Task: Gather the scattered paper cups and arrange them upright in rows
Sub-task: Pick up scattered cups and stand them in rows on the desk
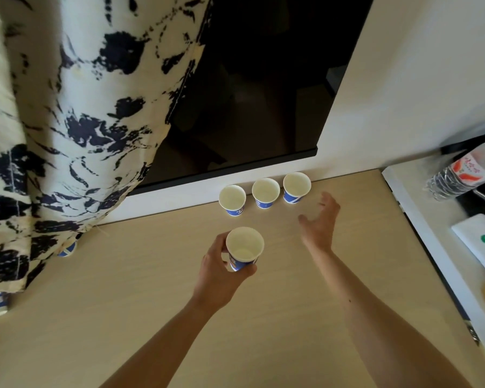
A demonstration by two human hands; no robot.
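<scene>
- Above the table [151,317], near its middle, an upright paper cup [244,247] is held by the left hand [221,273], fingers wrapped round its blue-printed wall; the white inside is seen.
- Three more cups [265,192] are set upright in a row along the back edge, just beside the wall.
- The right hand [319,219] is spread wide and holds nothing, near the row's right end.
- Bare tabletop is left in front and on both sides.
- Two further cups [67,249] are partly hidden under the patterned curtain [81,121] at the left edge.
- A water bottle [465,175] lies on the right counter.
</scene>
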